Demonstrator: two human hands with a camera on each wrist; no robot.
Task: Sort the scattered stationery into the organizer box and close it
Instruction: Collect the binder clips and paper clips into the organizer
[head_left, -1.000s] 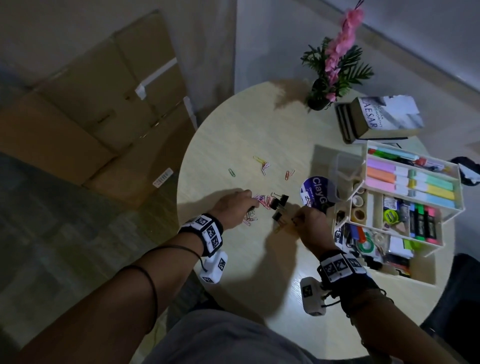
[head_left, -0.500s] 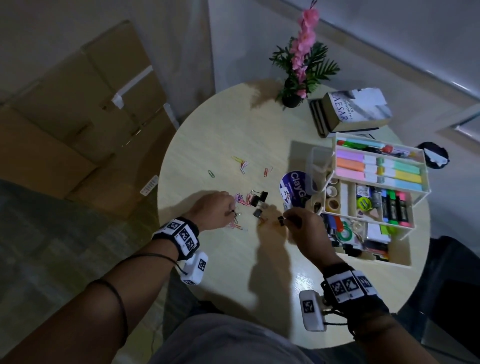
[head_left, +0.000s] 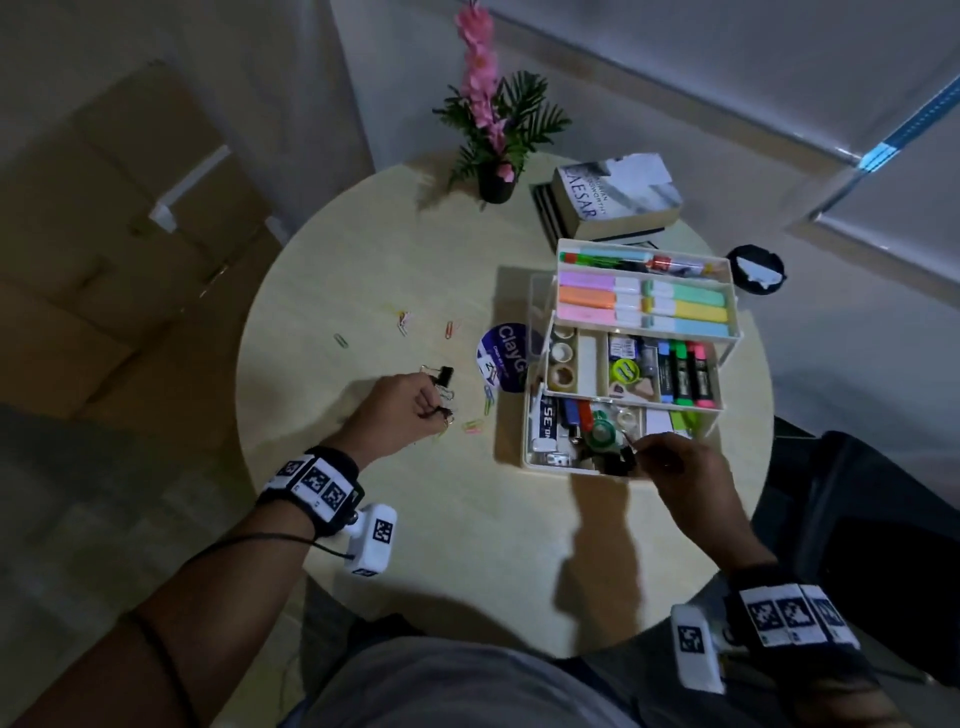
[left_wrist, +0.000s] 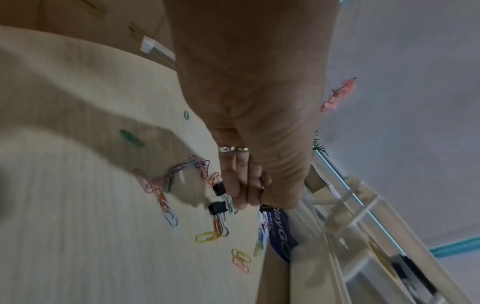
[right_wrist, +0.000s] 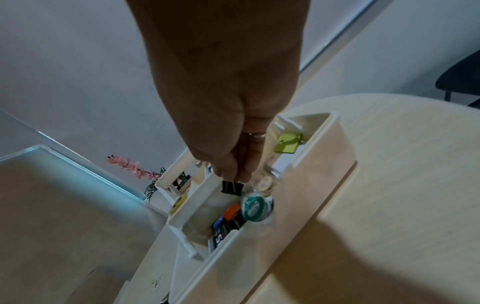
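The white tiered organizer box (head_left: 550, 466) stands open at the table's right, its upper trays swung back with highlighters and markers in them. My right hand (head_left: 641, 457) pinches a black binder clip (right_wrist: 232, 186) by its wire handles just above the bottom compartment (right_wrist: 259, 257), beside a green tape roll (right_wrist: 255, 207). To the left, my left hand (head_left: 434, 410) rests curled on the table and pinches a small black binder clip (left_wrist: 266, 208). More binder clips (left_wrist: 217, 207) lie at its fingertips. Coloured paper clips (left_wrist: 182, 167) are scattered around it and farther back (head_left: 402, 322).
A round purple clay lid (head_left: 501, 356) lies against the box's left side. A potted pink flower (head_left: 493, 171) and stacked books (head_left: 613, 197) stand at the far edge. Cardboard boxes (head_left: 104, 234) sit on the floor to the left, and a dark chair (head_left: 857, 493) is at the right.
My right hand has carried a binder clip from the middle of the table to the right, over the box's bottom compartment. The left hand has stayed by the clips.
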